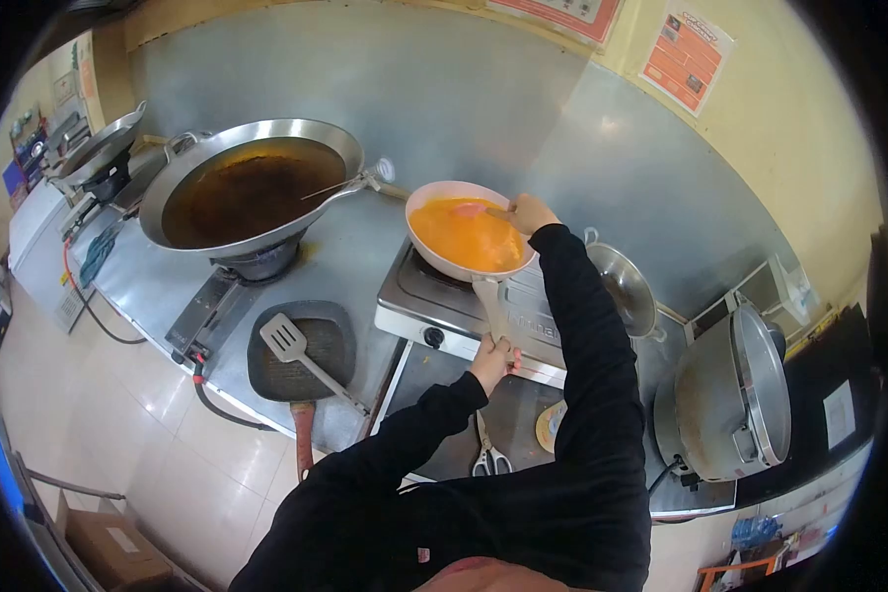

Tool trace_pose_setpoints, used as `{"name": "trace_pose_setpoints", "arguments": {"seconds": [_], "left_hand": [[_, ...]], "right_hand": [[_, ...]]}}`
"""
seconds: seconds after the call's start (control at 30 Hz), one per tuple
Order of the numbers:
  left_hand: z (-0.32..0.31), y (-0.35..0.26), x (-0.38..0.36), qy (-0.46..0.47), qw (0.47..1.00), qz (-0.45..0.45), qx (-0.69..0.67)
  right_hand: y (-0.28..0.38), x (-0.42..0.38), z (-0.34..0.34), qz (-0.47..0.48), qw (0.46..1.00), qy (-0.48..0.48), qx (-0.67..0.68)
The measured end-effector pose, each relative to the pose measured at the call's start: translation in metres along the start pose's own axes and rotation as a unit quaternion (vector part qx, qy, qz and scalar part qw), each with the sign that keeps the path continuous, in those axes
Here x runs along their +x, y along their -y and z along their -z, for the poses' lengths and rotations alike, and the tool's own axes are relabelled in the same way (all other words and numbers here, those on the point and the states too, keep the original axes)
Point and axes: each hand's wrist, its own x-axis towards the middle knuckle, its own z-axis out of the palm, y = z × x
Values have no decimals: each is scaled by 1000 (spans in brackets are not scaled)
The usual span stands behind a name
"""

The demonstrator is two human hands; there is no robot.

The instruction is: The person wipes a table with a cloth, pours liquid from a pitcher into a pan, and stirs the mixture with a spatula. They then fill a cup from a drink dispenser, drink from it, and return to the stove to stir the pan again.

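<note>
A white frying pan (436,259) full of orange egg mix sits on a small steel gas stove (414,301). My left hand (494,357) grips the pan's pale handle (490,306) near the stove's front edge. My right hand (530,212) reaches over the pan's far rim and holds a spatula (476,209) whose pink tip rests in the orange mix. Both arms are in black sleeves.
A big wok of dark oil (249,189) stands on a burner to the left. A black square grill pan (301,352) with a metal turner (296,351) lies on the counter. Scissors (488,456) lie near the front. A steel pot (626,286) and a large rice cooker (730,400) stand to the right.
</note>
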Motion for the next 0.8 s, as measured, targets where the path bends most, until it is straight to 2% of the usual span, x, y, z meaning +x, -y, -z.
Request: {"name": "trace_pose_setpoints", "arguments": {"seconds": [0.03, 0.13, 0.23, 0.33, 0.43, 0.53, 0.67, 0.77, 0.8], "left_hand": [[0, 0, 0, 1, 1000, 0, 8], [0, -1, 0, 0, 1000, 0, 17], [-1, 1, 1, -5, 1000, 0, -1], [-3, 0, -1, -11, 1000, -2, -5], [-4, -4, -4, -7, 1000, -1, -4], [-4, -2, -3, -5, 1000, -1, -11], [-3, 1, 0, -15, 1000, -6, -17], [0, 3, 3, -14, 1000, -6, -16], [0, 3, 3, -13, 1000, -6, -17]], "right_hand": [[-9, -3, 0, -3, 1000, -17, -9], [-28, -19, 7, -51, 997, 14, -55], [-29, -33, 30, -80, 989, 89, -91], [15, -57, 86, -181, 953, 227, -91], [-16, -41, 78, 69, 927, 322, -179], [-8, -46, 85, -33, 926, 365, -88], [28, -60, 77, -60, 952, 301, -12], [40, -82, 57, -36, 993, 102, 56], [24, -83, 30, 81, 996, -47, -11]]}}
